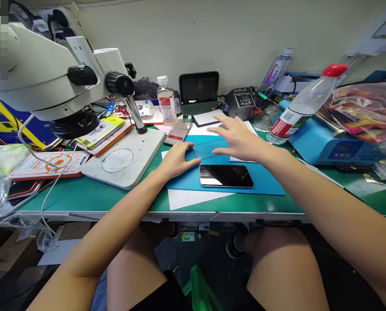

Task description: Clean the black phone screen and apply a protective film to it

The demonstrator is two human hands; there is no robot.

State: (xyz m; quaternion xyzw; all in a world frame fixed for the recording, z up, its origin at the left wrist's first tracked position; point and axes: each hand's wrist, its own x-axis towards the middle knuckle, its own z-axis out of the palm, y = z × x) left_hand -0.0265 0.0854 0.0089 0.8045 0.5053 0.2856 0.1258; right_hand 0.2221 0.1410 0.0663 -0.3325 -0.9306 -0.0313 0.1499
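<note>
A black phone (pixel 226 176) lies screen up on a blue mat (pixel 264 181) on the green bench. My left hand (pixel 177 160) rests on the mat's left part beside a dark blue sheet (pixel 209 149), fingers curled loosely with nothing visible in them. My right hand (pixel 236 138) hovers flat over the dark blue sheet, fingers spread, holding nothing. A second phone (pixel 176 134) lies just beyond my left hand. A white card (pixel 207 117) sits farther back.
A microscope (pixel 50 82) with a white base plate (pixel 124 160) stands at the left. Behind are a small bottle (pixel 166 100), a small screen (pixel 198 88) and a soldering station (pixel 243 101). A tilted bottle (pixel 305 103) rests on a blue machine (pixel 329 144) at right.
</note>
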